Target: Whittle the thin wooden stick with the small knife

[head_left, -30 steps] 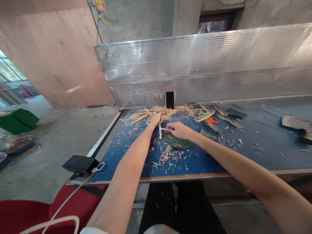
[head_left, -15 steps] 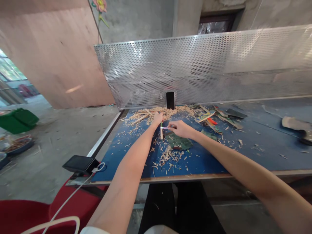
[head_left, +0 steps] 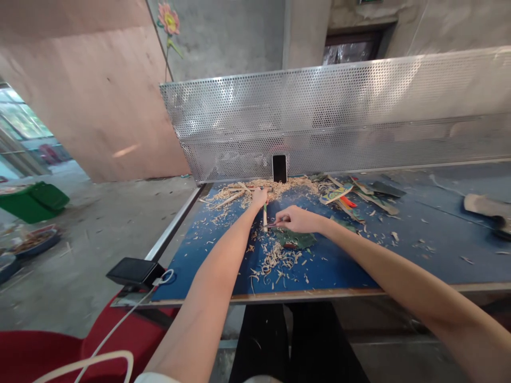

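My left hand [head_left: 260, 198] is closed round the far end of a pale wooden stick [head_left: 265, 218] that has a green part near the fingers. The stick points toward me over the blue tabletop [head_left: 339, 266]. My right hand [head_left: 290, 219] grips a thin knife [head_left: 272, 225], whose blade lies across the stick's near end. Under and beside my right hand is a dark green cloth [head_left: 297, 239]. Curled wood shavings [head_left: 275, 260] lie in front of the stick, nearer the table edge.
A phone [head_left: 279, 168] stands against the perforated metal screen [head_left: 247, 122]. Shavings and strips heap along the back. Coloured scraps [head_left: 339, 195] and a brown curved piece [head_left: 483, 208] lie to the right. A black device [head_left: 134, 272] with a white cable sits at the left corner.
My right hand has moved toward me with the knife, from the stick's middle to its near end. My left hand keeps its hold. The view has tilted slightly upward.
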Available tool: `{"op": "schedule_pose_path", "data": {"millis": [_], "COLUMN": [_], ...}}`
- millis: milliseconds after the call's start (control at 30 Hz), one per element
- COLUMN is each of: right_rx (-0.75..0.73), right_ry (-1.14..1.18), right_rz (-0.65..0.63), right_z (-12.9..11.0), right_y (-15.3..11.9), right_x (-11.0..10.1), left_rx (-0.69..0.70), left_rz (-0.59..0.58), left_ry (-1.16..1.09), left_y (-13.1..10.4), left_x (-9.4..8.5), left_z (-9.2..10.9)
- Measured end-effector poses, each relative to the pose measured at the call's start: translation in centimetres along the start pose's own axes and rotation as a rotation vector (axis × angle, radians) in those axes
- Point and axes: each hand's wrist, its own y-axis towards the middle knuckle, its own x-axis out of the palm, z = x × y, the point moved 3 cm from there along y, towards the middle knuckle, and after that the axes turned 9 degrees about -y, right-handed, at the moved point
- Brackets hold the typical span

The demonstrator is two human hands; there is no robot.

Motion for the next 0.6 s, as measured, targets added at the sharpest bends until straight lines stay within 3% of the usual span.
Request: {"op": "schedule_pose_path", "data": {"millis": [233,600], "right_rx": [0.092,0.096], "right_ry": [-0.087,-0.124], "right_rz": [0.230,0.176], "right_z": [0.0,1.2], "right_y": [0.4,1.1], "right_x": [-0.4,1.0], "left_rx": [-0.031,-0.032], "left_rz": [0.053,0.053], "left_ry": [0.006,-0.039], "left_y": [-0.9,0.1], "left_x": [0.0,-0.1], "left_z": [0.6,-0.2]}}
